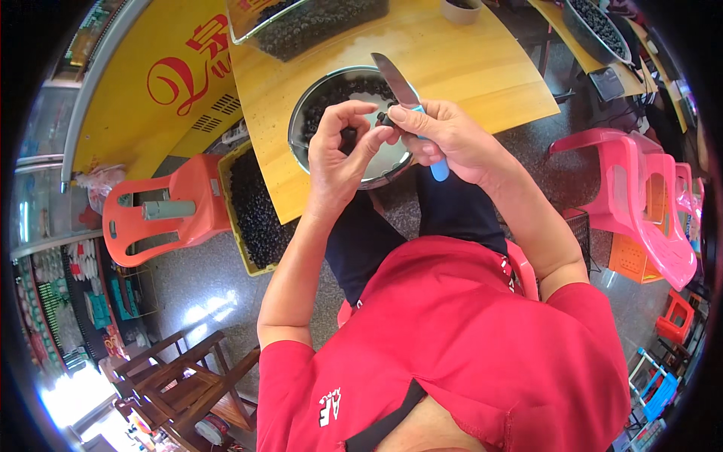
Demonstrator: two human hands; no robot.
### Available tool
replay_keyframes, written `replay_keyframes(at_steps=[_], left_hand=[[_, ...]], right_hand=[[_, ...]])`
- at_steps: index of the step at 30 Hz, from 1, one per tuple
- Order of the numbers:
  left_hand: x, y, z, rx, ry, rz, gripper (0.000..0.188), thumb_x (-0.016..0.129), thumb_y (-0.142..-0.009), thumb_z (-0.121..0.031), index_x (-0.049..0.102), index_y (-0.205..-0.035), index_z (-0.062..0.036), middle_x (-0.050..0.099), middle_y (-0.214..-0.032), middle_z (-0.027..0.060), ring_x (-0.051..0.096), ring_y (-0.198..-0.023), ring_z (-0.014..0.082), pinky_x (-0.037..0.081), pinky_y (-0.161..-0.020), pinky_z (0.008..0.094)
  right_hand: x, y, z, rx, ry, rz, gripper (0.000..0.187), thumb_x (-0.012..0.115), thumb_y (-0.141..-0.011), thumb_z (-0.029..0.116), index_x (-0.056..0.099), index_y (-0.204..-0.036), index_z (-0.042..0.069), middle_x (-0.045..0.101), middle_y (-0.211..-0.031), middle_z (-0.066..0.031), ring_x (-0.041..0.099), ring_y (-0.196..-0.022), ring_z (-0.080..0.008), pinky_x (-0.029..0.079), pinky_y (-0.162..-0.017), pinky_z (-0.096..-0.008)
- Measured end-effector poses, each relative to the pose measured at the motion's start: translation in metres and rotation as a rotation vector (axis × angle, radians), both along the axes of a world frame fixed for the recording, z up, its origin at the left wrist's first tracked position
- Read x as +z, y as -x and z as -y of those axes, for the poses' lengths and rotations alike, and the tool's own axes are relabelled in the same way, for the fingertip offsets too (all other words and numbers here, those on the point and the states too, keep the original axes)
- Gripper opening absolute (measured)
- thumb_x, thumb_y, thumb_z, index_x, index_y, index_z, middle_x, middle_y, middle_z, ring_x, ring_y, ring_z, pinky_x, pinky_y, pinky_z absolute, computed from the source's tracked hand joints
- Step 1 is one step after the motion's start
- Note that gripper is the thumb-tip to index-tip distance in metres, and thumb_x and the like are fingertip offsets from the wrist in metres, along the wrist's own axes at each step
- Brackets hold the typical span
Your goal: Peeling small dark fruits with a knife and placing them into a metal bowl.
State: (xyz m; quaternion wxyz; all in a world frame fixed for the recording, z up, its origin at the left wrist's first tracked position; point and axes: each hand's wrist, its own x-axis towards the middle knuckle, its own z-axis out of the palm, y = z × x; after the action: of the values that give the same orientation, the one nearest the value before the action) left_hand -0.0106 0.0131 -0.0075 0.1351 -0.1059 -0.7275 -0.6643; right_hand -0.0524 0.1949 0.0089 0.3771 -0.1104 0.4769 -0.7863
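Note:
My right hand (446,137) is closed round the blue handle (440,169) of a knife, its broad blade (395,79) tilting up and to the left. At the right thumb tip is a small dark lump (385,119), too small to name. From the left, my left hand (340,143) meets it, fingers curled and the thumb against the lump's lower side. Something dark also shows inside the curl of the left fingers. Below both hands sits a round metal bowl (294,134) holding many dark small pieces (331,96), partly hidden by the hands.
The bowl stands at the near edge of a yellow wooden table (474,56). A clear tub (320,34) of dark pieces is at the back. Left, a yellow crate (251,270) of dark pieces stands beside an orange chair (199,188) bearing a green cylinder (169,209). Pink chairs (625,173) stand right.

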Motion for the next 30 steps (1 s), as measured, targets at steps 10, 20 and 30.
replay_keyframes(at_steps=[10, 20, 30], left_hand=[[0.011, -0.009, -0.01, -0.018, -0.07, 0.12, 0.021, 0.069, -0.088, -0.009, 0.057, -0.104, -0.0023, 0.054, -0.078, -0.0033, 0.045, -0.067, 0.0016, 0.038, -0.06, 0.0178], [0.014, -0.01, -0.009, -0.09, -0.299, 0.284, 0.019, 0.067, -0.091, -0.013, 0.057, -0.102, -0.0016, 0.06, -0.09, 0.0004, 0.049, -0.07, 0.0027, 0.04, -0.061, 0.0168], [0.01, -0.01, -0.012, -0.06, -0.303, 0.345, 0.022, 0.07, -0.088, -0.011, 0.06, -0.103, 0.0002, 0.062, -0.087, 0.0009, 0.049, -0.065, 0.0028, 0.04, -0.057, 0.0175]], right_hand=[[0.008, 0.0, 0.003, -0.184, -0.205, -0.214, 0.027, 0.072, -0.086, 0.034, 0.067, -0.092, 0.009, 0.053, -0.066, 0.0074, 0.04, -0.052, -0.0001, 0.028, -0.046, -0.0174], [0.015, 0.001, -0.001, -0.218, -0.234, -0.369, 0.024, 0.073, -0.085, 0.031, 0.068, -0.088, 0.008, 0.058, -0.07, 0.0062, 0.041, -0.052, 0.0005, 0.028, -0.045, -0.0163], [0.014, 0.005, 0.002, -0.281, -0.41, -0.641, 0.021, 0.071, -0.087, 0.022, 0.066, -0.088, 0.002, 0.058, -0.071, 0.004, 0.053, -0.071, -0.0041, 0.041, -0.063, -0.0208]])
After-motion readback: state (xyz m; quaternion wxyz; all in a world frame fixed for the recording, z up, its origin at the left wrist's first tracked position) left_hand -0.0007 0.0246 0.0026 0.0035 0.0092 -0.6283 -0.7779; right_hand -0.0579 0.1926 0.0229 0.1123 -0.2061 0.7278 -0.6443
